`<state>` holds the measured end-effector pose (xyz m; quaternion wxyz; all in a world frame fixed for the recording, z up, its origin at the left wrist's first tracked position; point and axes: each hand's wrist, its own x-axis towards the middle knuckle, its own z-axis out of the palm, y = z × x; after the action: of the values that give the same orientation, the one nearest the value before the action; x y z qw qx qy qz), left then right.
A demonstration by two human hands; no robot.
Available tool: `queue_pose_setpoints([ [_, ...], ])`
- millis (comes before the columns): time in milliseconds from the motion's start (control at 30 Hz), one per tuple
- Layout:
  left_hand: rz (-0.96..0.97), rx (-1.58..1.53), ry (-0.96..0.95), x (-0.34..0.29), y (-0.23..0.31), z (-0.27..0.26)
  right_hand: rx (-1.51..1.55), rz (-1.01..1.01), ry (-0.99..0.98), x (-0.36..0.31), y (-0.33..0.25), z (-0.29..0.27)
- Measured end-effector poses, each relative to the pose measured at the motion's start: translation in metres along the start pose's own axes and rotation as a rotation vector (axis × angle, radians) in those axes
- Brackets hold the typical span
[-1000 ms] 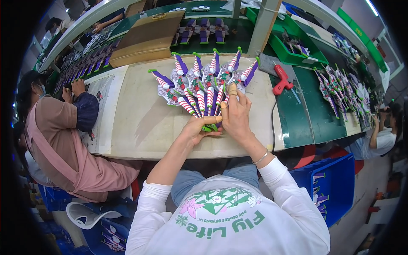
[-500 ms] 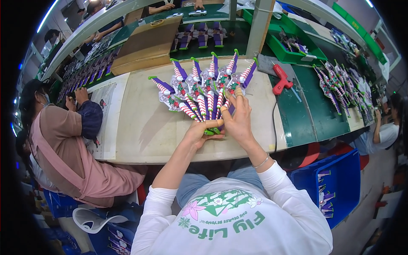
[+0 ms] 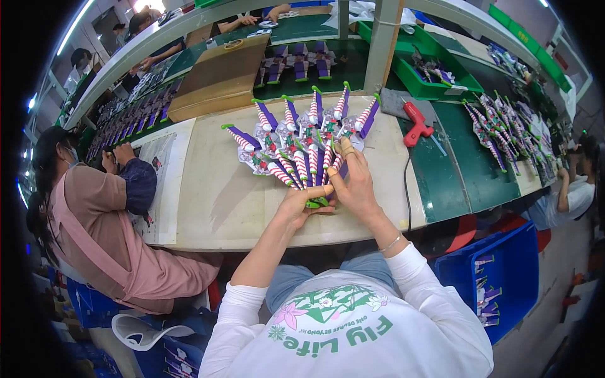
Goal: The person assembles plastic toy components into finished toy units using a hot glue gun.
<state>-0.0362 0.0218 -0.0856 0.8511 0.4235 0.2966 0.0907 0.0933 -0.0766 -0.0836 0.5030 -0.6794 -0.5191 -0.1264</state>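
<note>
A fan of several toy wing pieces (image 3: 302, 142) is spread above the near part of the table. Each has red-and-white striped arms, purple backing, green tips and a clear-and-white middle with green and red details. My left hand (image 3: 299, 203) is closed round the gathered green ends at the bottom of the fan, thumb across the top. My right hand (image 3: 358, 183) grips the fan's lower right side, its fingertips, with tan coverings, among the right-hand pieces. The fan hides the palm side of my right fingers.
A red glue gun (image 3: 417, 126) lies right on a grey cloth, its cable hanging over the table edge. Behind stand a cardboard box (image 3: 217, 79) and a green tray (image 3: 435, 75) of parts. A striped pile (image 3: 513, 135) lies far right. A blue bin (image 3: 504, 277) is below; a co-worker (image 3: 104, 214) sits left.
The view has shifted slightly. Both hands keep hold of the fan of wing pieces, with little visible change in their grip.
</note>
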Motion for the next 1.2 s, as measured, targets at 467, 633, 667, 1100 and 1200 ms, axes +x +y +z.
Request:
queue_pose_setpoints([
  [467,0.008,-0.002,0.030,0.001,0.000,0.002,-0.087,0.006,-0.117,0.016,-0.002,-0.011],
  [633,0.003,0.014,0.022,0.003,0.000,0.002,-0.033,-0.109,-0.167,0.036,0.013,-0.019],
  [667,0.007,0.018,0.024,0.002,-0.001,0.002,0.008,-0.146,-0.181,0.038,0.016,-0.020],
  [1100,0.053,-0.031,0.056,0.004,-0.008,0.007,-0.036,-0.140,-0.097,0.026,0.004,-0.009],
  [1200,0.052,-0.034,0.034,0.003,-0.007,0.003,-0.047,-0.139,-0.105,0.024,0.002,-0.008],
])
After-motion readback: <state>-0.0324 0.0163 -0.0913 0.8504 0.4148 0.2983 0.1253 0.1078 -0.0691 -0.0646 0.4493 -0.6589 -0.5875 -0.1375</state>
